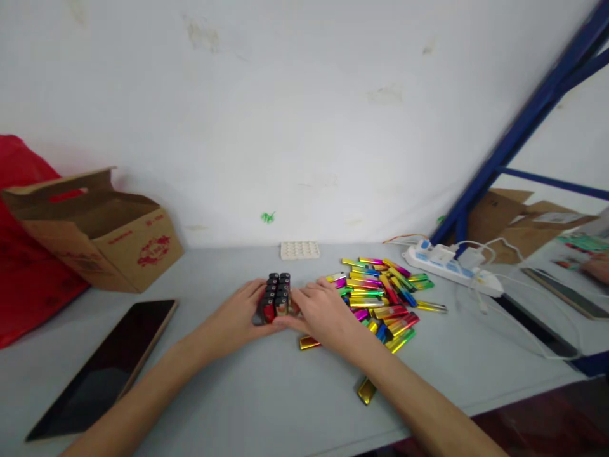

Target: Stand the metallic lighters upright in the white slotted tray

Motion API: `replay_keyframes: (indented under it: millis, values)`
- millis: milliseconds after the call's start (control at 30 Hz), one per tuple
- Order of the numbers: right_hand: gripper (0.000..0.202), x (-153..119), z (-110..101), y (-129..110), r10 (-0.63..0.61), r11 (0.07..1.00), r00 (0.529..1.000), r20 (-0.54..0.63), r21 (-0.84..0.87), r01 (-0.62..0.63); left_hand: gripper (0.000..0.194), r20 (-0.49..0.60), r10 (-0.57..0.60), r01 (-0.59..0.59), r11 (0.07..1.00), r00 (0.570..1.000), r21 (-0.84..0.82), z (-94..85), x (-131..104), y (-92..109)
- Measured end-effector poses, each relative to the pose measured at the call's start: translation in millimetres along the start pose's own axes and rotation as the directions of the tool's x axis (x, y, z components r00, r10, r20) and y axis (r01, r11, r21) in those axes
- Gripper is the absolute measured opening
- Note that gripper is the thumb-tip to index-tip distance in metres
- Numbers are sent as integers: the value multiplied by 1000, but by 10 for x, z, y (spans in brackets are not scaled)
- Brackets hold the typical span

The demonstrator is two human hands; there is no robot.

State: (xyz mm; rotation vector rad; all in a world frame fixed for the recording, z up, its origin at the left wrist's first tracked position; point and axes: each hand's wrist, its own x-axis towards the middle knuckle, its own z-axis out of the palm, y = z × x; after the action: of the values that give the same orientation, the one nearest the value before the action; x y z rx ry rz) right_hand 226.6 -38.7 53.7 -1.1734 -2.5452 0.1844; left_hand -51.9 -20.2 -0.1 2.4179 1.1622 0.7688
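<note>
A two-row bundle of lighters [275,297] stands upright at the middle of the table, black tops facing up and a red body showing at the front. My left hand [242,309] is wrapped round its left side. Against its right side presses my right hand [320,311], fingers curled and thumb at the front near the left thumb. Just beyond the right hand lies a loose pile of shiny metallic lighters [373,295] in gold, green, red, purple and blue. One gold lighter [366,390] lies apart, beside my right forearm.
A white tray with small hollows [299,250] sits by the wall. On the left are an open cardboard box [128,247], a red bag [19,304] and a dark tablet [107,362]. A power strip with cables [451,270], a phone [537,324] and blue rack posts [518,127] occupy the right.
</note>
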Motion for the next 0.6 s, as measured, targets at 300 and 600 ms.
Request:
replay_keyframes:
  millis: [300,600]
  values:
    - [20,-249,-531,985,310,949,950,-31,-57,-311,72,-10,-77,77,996,997,37,-19,20,6]
    - [8,-517,-704,1418,404,913,902,150,-13,-407,72,-14,-50,51,998,999,33,-10,37,-18]
